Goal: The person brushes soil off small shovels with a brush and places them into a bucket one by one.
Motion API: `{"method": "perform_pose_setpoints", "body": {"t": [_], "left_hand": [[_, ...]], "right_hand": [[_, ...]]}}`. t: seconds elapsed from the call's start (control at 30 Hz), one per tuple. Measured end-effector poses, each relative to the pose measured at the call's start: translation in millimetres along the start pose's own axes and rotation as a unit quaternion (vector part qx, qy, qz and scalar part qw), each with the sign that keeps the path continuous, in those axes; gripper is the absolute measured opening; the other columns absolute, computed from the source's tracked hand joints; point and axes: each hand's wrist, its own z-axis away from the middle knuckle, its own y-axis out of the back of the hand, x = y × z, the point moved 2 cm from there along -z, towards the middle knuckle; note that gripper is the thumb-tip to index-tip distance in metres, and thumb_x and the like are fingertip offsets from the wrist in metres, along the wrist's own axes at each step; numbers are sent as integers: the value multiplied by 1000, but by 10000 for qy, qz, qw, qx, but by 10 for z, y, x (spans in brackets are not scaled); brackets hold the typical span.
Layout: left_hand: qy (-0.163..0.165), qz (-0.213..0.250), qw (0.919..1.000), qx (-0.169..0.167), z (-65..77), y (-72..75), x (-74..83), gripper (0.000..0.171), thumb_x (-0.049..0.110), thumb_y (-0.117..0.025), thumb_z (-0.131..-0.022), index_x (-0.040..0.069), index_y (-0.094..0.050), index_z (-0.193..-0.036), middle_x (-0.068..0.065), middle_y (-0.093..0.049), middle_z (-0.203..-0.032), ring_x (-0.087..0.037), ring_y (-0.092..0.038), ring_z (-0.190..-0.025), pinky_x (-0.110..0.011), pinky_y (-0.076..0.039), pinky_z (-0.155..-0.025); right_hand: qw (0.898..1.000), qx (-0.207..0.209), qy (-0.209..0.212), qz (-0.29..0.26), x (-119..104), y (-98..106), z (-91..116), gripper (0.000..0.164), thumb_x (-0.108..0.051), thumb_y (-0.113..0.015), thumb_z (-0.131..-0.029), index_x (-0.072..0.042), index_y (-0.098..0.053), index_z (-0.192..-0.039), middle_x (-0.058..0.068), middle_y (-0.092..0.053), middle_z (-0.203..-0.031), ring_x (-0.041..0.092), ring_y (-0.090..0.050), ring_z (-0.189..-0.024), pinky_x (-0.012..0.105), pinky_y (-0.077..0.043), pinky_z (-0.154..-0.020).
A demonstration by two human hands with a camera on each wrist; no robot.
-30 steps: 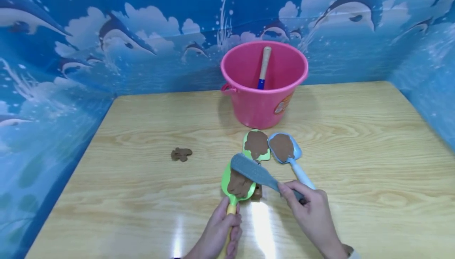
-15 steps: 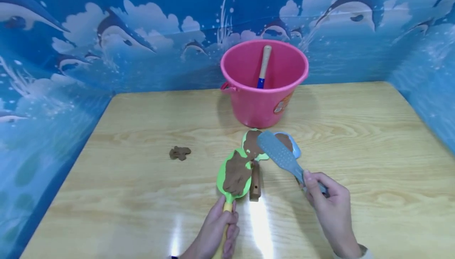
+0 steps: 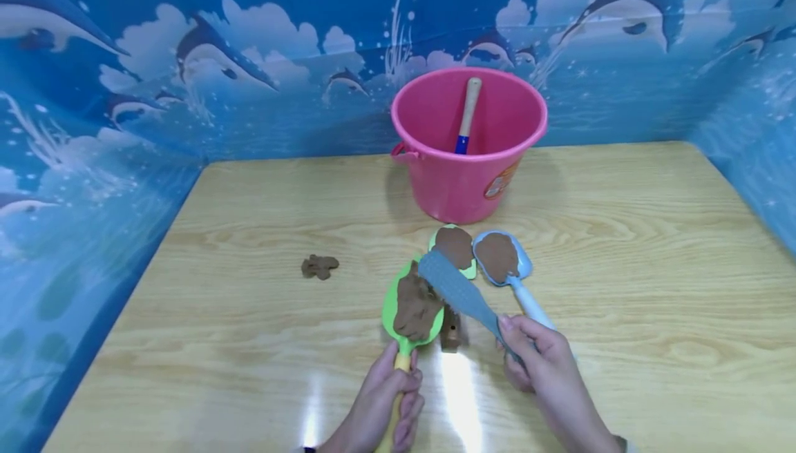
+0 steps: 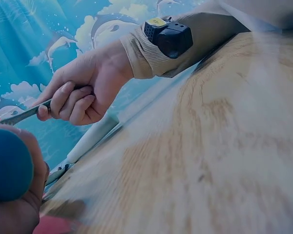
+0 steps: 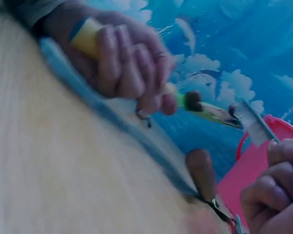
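My left hand [image 3: 381, 398] grips the yellow handle of a green toy shovel [image 3: 389, 308], held above the table. Brown clay [image 3: 415, 315] covers most of its blade, lumpy and smeared. My right hand [image 3: 547, 363] holds a grey-blue spatula [image 3: 459, 291], whose tip lies against the upper right edge of that clay. In the right wrist view the spatula [image 5: 256, 124] meets the far end of the shovel. The handle's blue end [image 4: 10, 165] shows in the left wrist view, beside my left fingers.
Behind the held shovel lie a clay-coated green tool [image 3: 469, 272] and a clay-coated blue shovel [image 3: 524, 266]. A brown handle [image 3: 450, 339] is partly covered. Loose clay [image 3: 320, 266] sits to the left. A pink bucket [image 3: 457, 187] at the back contains a white-and-blue handle [image 3: 469, 108].
The spatula swung right, away from the held shovel, then came back left onto the clay's edge. Clay along the blade's right side now looks more bunched. The left hand has barely moved.
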Motion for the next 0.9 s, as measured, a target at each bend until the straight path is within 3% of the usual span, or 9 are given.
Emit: {"method": "perform_pose_setpoints", "body": {"t": [0.1, 0.2, 0.27, 0.33, 0.43, 0.57, 0.67, 0.9], "left_hand": [[107, -40, 9999, 99, -12, -14, -3, 11, 8, -42, -93, 8, -34, -99, 5, -39, -59, -4, -39, -39, -18, -35, -33], [173, -234, 9995, 143, -12, -21, -13, 9, 6, -41, -91, 7, -35, -97, 5, -40, -58, -4, -40, -38, -17, -35, -33], [187, -426, 9989, 110, -7, -20, -30, 9, 4, -40, -90, 6, -35, -98, 5, -40, -59, -5, -40, -39, -16, -36, -34], [169, -647, 9977, 66, -2, -13, -51, 10, 1, -39, -89, 4, -35, -98, 4, -40, -62, -5, -40, -41, -16, -35, -35], [38, -977, 9952, -48, 0, -19, -66, 11, -2, -37, -89, -4, -33, -99, 4, -39, -66, -3, -40, -43, -15, -36, -36], [-47, -1050, 9944, -136, -13, -50, -50, 14, -2, -35, -90, -7, -31, -101, 4, -39, -66, -2, -40, -44, -14, -36, -37], [77, -763, 9970, -122, -28, -65, -38, 12, 1, -37, -90, 0, -34, -102, 5, -40, -63, -3, -40, -42, -15, -36, -36], [253, -189, 9993, -174, -12, -51, 3, 8, 7, -42, -93, 7, -34, -95, 5, -40, -58, -4, -39, -39, -17, -34, -33]], "right_hand": [[9896, 393, 917, 1034, 14, -45, 20, 19, -11, -56, -97, -5, -63, -80, -8, -40, -51, 2, -31, -42, 22, -26, -32], [9472, 885, 2295, 2058, 25, -52, 24, 15, 1, -65, -87, -11, -67, -77, -10, -42, -52, -3, -31, -42, 16, -27, -33], [9153, 1163, 2938, 2497, 14, -35, 25, 17, 5, -70, -80, -11, -69, -76, -12, -42, -51, -6, -30, -42, 12, -24, -33], [8906, 1396, 3333, 2762, -4, -4, 21, 16, 4, -73, -76, -10, -69, -74, -13, -41, -48, -9, -29, -41, 8, -21, -33], [8610, 1741, 3702, 3023, -34, 46, 12, 11, -5, -74, -80, -9, -69, -71, -13, -41, -46, -10, -28, -40, 5, -19, -33], [8280, 2089, 4159, 3128, -48, 85, -9, 27, -24, -67, -90, -5, -69, -70, -10, -46, -47, -9, -31, -39, 2, -20, -35], [8257, 2123, 4307, 2960, -51, 96, -14, 35, -30, -64, -92, -3, -70, -71, -7, -51, -48, -8, -34, -40, 3, -22, -35], [8386, 1983, 4420, 2492, -54, 42, 2, 31, -24, -67, -90, 1, -70, -72, 5, -59, -54, -3, -42, -43, 7, -31, -36]]}}
